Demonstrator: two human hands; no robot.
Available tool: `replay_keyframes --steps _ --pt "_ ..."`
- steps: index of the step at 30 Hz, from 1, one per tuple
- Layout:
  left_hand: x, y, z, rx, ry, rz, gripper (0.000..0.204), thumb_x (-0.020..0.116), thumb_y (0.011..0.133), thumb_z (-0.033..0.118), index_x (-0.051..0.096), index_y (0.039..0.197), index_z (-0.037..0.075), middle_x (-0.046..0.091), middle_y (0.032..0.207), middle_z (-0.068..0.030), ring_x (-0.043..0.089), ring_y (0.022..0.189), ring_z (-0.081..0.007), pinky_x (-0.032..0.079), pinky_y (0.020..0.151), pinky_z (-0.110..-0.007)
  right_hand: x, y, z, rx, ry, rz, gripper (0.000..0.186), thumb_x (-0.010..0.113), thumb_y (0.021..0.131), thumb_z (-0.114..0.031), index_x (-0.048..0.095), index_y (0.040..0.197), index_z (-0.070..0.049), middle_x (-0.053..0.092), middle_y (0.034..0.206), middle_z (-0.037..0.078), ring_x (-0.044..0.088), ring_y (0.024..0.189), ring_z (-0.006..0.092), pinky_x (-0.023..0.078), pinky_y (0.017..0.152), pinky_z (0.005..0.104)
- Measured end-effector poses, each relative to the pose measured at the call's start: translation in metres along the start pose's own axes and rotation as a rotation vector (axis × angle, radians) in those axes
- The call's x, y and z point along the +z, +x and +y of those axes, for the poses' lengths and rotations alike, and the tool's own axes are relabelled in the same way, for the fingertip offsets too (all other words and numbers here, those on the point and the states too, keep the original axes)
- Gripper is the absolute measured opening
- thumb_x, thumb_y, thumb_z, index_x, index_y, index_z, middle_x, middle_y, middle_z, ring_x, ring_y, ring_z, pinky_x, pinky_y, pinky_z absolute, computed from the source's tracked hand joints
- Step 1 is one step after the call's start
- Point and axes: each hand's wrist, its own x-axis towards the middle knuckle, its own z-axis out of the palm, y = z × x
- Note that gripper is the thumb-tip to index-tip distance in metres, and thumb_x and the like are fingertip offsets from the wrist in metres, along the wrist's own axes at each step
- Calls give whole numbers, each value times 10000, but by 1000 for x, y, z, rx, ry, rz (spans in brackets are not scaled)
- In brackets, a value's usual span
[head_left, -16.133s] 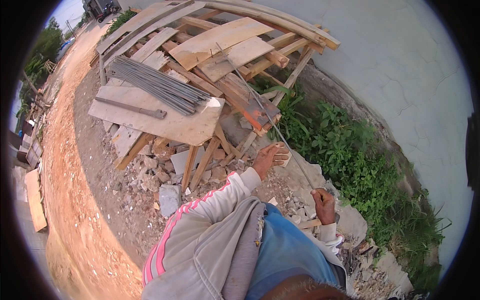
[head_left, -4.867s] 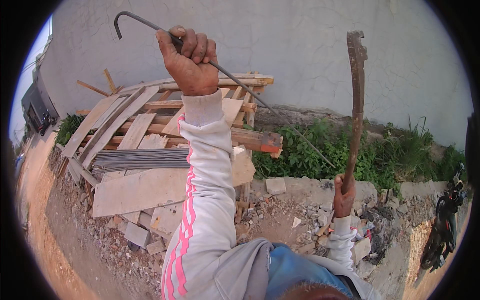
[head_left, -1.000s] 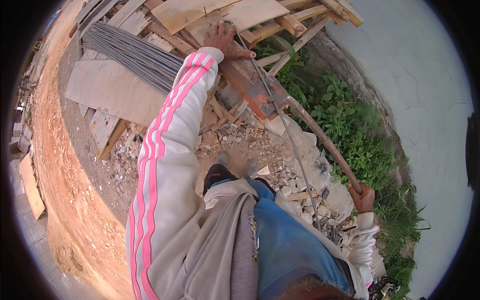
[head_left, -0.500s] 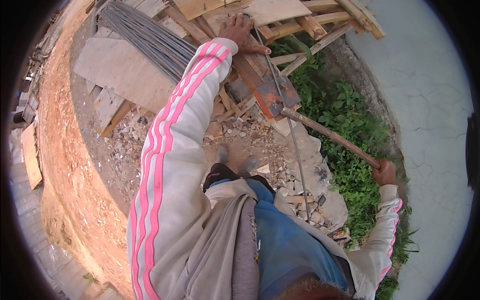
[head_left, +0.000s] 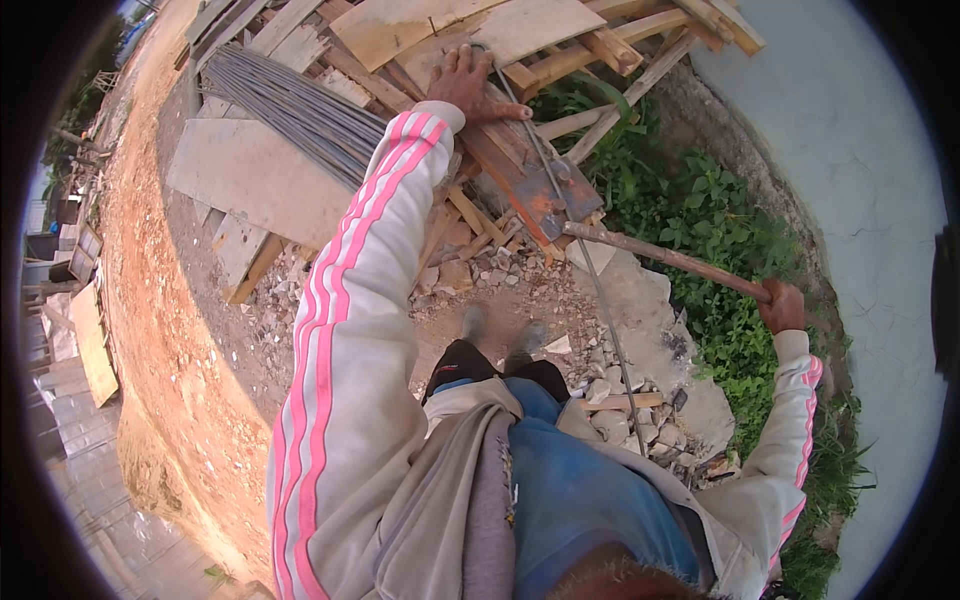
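Observation:
My left hand [head_left: 463,86] lies flat with fingers spread on a wooden beam [head_left: 490,160] at the top middle, its thumb reaching across a thin steel rod [head_left: 600,295]. The rod curves at its far end beside my fingers. It runs back over a rusty metal plate [head_left: 562,198] on the beam's near end, then down toward my right side. My right hand [head_left: 781,306] is closed around the end of a long brown bar [head_left: 680,262]. The bar's other end meets the rod at the plate; how they join is too small to tell.
A bundle of steel rods [head_left: 285,110] and a plywood sheet [head_left: 250,180] lie at the far left. Loose timber [head_left: 640,45] is piled at the back. Green plants [head_left: 700,210] grow along a pale wall [head_left: 860,200] on the right. Rubble [head_left: 620,400] lies near my feet.
My right hand has moved away from me and slightly right, swinging the bar's held end with it. My left hand stays on the beam. The whole view has shifted slightly.

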Motion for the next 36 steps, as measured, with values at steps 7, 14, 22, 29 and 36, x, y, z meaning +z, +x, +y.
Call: replay_keyframes --steps 7,14,22,29,36 --pt "7 8 -6 -7 13 -53 1412 576 546 1011 255 1620 153 145 1678 -228 95 1562 -406 182 1227 -583 2 -23 -13 133 -84 67 381 716 896 -381 647 686 -70 609 649 215 614 638 449 481 586 517" --pt "-3 5 -2 36 52 -61 1410 503 573 1036 279 1603 98 179 1650 -282 181 1540 -426 255 1223 -512 18 -74 -58 328 -97 124 371 705 879 -390 637 697 -74 604 660 217 608 655 454 478 600 524" --pt "-28 4 6 52 112 -154 1317 493 622 1018 449 1508 46 510 1477 -253 478 1395 -408 395 1138 -488 41 -222 -213 715 -65 74 235 723 828 -359 754 876 -131 693 760 195 678 747 433 544 706 530" --pt "-23 -2 -7 140 138 -69 1087 465 742 948 668 1315 46 660 1324 -202 627 1248 -353 492 1016 -469 8 -239 -367 1004 -83 53 245 661 892 -341 734 858 -110 703 807 213 690 797 435 543 735 549" --pt "-36 -12 -1 344 183 -136 1041 363 806 932 666 1336 89 648 1360 -160 610 1270 -349 486 1030 -468 -1 -253 -433 1171 -138 32 285 639 904 -363 749 887 -100 704 825 228 688 794 441 542 739 540"
